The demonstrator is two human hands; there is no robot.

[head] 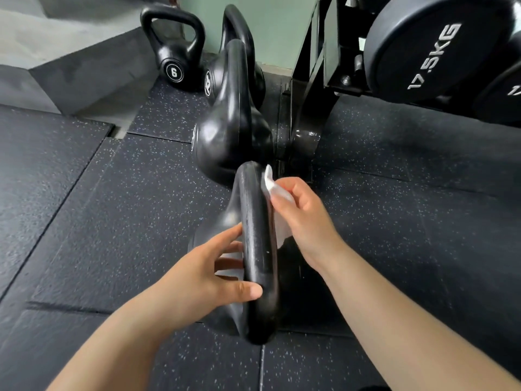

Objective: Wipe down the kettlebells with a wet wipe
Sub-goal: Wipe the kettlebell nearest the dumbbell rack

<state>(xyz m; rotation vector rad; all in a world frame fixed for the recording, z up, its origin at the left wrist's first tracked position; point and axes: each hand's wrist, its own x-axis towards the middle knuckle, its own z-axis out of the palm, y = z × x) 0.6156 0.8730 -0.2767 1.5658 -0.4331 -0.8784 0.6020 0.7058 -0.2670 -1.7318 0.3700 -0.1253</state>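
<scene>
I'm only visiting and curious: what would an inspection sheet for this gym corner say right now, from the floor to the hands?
Surface: black speckled rubber floor tiles, seams visible.
Job's things: nearest kettlebell upright on the floor, with a white wet wipe against the right side of its handle. A kettlebell behind it, a kettlebell marked 12 and a kettlebell marked 6 are untouched.
Clutter: nothing seen.
Grippers: left hand grips the handle, thumb on top; right hand holds the wipe to it.
Cables: nothing seen.
Surroundings: dumbbell marked 17.5KG on a black rack; grey step; green wall.
</scene>
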